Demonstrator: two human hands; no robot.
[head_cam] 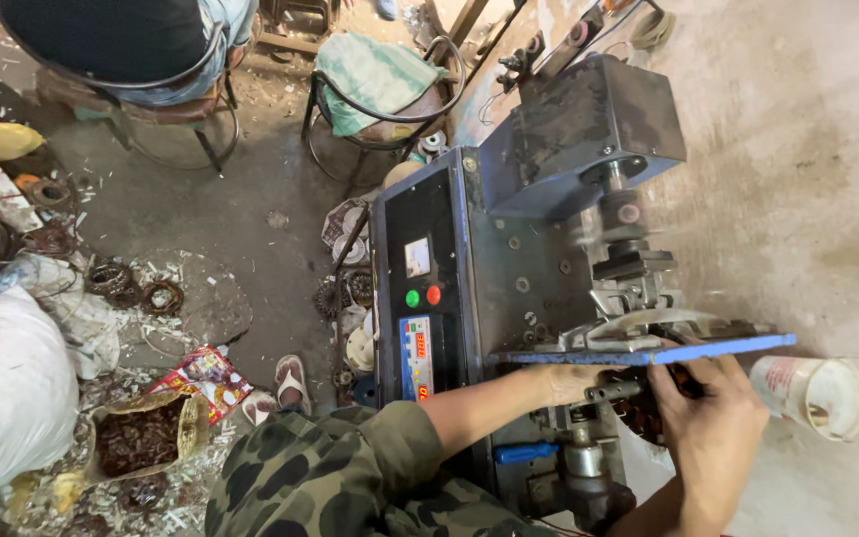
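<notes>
Lower right of the frame — right hand (713, 438) has its fingers clenched around a dark coiled part (648, 408) under the blue plate (648, 353), left hand (569, 383) beside it — grip hidden, cannot tell.

The person wears green-and-brown camouflage cloth trousers (350, 487). Both forearms are bare, without sleeves. One foot wears a pale open sandal (291, 381).
</notes>
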